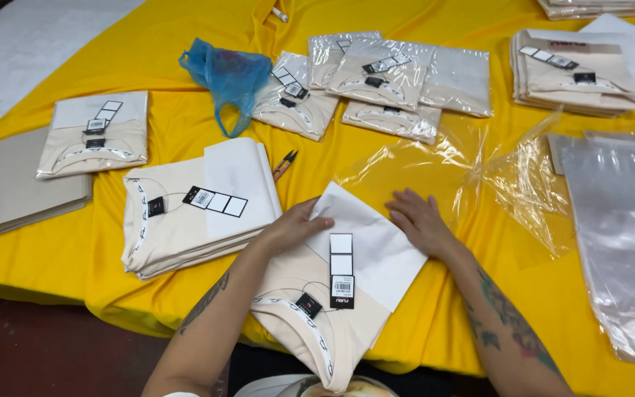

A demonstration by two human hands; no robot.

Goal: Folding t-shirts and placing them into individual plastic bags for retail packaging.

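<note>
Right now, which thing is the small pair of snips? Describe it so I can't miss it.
Start at the yellow cloth. Between the shirt stack and the blue bag lie the snips, above the left hand. They are the only slim, dark, pink-handled tool.

A yellow-covered table (148, 44) bears folded shirts (185, 213) and clear bags (619, 235).

matt cloth shirt (310, 294), glossy plastic bags (619, 220)

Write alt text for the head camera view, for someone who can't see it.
Both hands, left hand and right hand, press a white tissue sheet over a folded cream shirt on a yellow-covered table. Stacked shirts lie left, clear bags right.
</note>
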